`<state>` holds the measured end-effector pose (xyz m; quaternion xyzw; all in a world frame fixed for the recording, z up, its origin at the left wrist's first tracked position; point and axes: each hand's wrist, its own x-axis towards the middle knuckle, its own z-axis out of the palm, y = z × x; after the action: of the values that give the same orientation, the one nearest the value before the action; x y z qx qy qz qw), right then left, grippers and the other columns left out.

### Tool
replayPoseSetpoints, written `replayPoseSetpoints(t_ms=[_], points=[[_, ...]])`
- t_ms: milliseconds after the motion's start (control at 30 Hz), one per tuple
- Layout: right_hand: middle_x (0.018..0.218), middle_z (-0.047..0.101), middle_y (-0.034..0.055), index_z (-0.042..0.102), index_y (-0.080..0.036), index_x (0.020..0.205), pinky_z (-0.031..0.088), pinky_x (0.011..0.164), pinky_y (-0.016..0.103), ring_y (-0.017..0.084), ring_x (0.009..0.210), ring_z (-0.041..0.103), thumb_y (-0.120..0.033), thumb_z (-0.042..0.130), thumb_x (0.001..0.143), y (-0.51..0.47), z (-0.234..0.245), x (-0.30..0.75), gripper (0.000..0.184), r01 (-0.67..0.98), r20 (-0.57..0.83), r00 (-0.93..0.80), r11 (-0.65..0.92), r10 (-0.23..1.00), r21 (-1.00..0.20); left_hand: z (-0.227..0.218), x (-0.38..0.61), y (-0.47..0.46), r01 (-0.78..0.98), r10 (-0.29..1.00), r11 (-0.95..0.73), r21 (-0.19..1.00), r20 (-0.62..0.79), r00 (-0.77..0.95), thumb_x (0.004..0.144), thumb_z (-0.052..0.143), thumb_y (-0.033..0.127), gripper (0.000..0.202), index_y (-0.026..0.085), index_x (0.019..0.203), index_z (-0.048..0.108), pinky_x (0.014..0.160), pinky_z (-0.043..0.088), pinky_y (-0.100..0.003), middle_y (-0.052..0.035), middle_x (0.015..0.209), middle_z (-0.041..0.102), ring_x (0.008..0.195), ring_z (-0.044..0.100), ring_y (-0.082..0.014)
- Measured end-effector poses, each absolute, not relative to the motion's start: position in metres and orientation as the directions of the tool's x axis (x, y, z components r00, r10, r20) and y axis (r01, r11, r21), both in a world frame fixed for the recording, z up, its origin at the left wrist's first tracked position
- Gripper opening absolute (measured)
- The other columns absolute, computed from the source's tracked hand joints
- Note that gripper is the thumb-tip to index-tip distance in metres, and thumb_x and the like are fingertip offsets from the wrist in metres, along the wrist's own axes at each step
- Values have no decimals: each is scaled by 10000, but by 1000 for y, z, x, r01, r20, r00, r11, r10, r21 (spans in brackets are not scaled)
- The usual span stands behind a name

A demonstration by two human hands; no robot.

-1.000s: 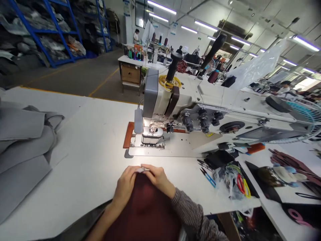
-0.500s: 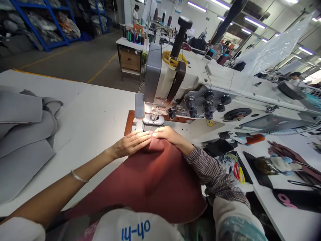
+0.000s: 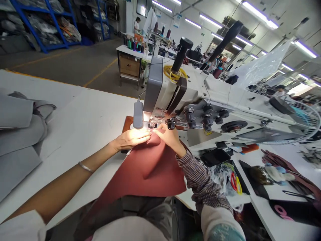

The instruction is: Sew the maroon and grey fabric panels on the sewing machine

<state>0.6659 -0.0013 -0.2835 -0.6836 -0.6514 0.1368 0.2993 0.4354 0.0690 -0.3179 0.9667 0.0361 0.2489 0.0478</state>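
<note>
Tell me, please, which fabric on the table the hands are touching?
The dark red fabric: the left hand and right hand rest on its edge at the sewing machine. The grey fabric lies untouched, far left on the table.

The cloth (image 3: 150,169) lies on the table (image 3: 87,113) before the sewing machine (image 3: 195,90). The left hand (image 3: 130,139) and right hand (image 3: 170,136) sit on its far edge (side by side). Folded fabric (image 3: 17,134) lies far left.

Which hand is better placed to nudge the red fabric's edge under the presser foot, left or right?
Probably the right. The right hand rests its fingertips on the red fabric edge right by the presser foot; the left hand lies flat on the fabric, off to one side.
</note>
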Motion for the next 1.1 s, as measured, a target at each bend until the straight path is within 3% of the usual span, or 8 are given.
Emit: replayPoseSetpoints(t_ms=[133, 267, 433, 667, 933, 1033, 1100], points=[[830, 683, 34, 664, -194, 823, 443, 788, 306, 202, 801, 614, -383, 632, 855, 3, -282, 675, 194, 848, 250, 73, 72, 965, -525, -324, 437, 70, 60, 143, -983, 174, 516, 844, 981, 426, 178, 360, 216, 1313, 560, 1144, 385, -432, -101, 1368, 575, 1332, 478, -208], [857, 688, 25, 647, -195, 789, 446, 827, 308, 193, 837, 621, -332, 580, 883, 11, -283, 682, 180, 788, 229, -4, 144, 974, -599, -327, 439, 74, 119, 206, -972, 202, 488, 848, 991, 413, 210, 357, 209, 1312, 568, 1123, 401, -440, -97, 1353, 588, 1313, 497, -218], [837, 678, 31, 644, -185, 796, 479, 823, 317, 199, 843, 628, -340, 581, 883, 18, -289, 683, 189, 717, 170, -18, 132, 985, -685, -327, 439, 76, 102, 163, -984, 147, 491, 856, 989, 411, 204, 373, 207, 1334, 555, 1100, 420, -452, -93, 1385, 561, 1313, 494, -230], [900, 685, 21, 672, -185, 843, 484, 871, 327, 204, 948, 634, -368, 603, 887, 21, -291, 684, 200, 702, 132, -32, 117, 991, -702, -327, 433, 81, 123, 180, -980, 157, 433, 883, 993, 380, 196, 414, 262, 1379, 515, 1117, 397, -422, -34, 1413, 540, 1333, 464, -219], [953, 704, 23, 679, -176, 896, 490, 847, 310, 184, 924, 644, -434, 576, 895, 29, -298, 694, 278, 598, 130, -69, 146, 989, -788, -317, 442, 78, 314, 435, -885, 344, 370, 821, 969, 447, 329, 325, 242, 1212, 644, 998, 492, -347, -55, 1225, 647, 1122, 597, -218], [943, 712, 42, 677, -169, 892, 476, 873, 339, 201, 905, 645, -474, 545, 905, 18, -307, 723, 332, 627, 119, -71, 137, 990, -767, -313, 439, 73, 314, 452, -872, 376, 371, 811, 974, 422, 331, 334, 249, 1209, 644, 1044, 457, -388, -62, 1269, 623, 1187, 561, -233], [1032, 710, 77, 679, -173, 989, 465, 918, 368, 223, 971, 643, -488, 551, 897, -3, -320, 750, 352, 643, 82, -36, 86, 996, -761, -313, 431, 59, 367, 552, -815, 448, 409, 727, 981, 398, 338, 353, 241, 1237, 620, 1069, 433, -413, -78, 1328, 585, 1249, 521, -246]])
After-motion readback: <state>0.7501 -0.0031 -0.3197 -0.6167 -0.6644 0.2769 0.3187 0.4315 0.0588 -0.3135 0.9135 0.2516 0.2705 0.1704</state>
